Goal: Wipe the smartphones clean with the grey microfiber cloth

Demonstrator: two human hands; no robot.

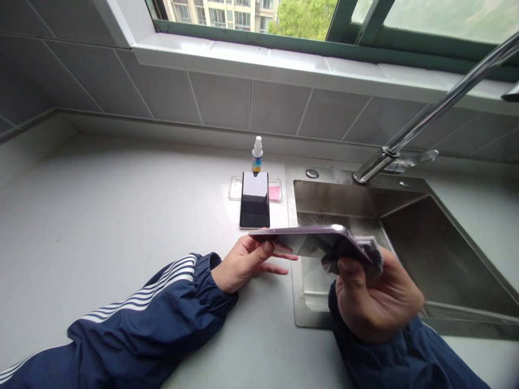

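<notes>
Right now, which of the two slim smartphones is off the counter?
The mauve-backed smartphone, held edge-on between the left hand and right hand; the black-screened one lies flat on the white counter.

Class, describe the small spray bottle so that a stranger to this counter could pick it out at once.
Start at the steel sink set in the white counter. Left of it, by the tiled wall, a small spray bottle stands upright behind a phone lying flat; its white nozzle rises above the flat things around it.

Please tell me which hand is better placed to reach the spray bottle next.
Probably the left hand, nearer the spray bottle, though it holds a lilac phone; the right hand grips a grey cloth.
</notes>
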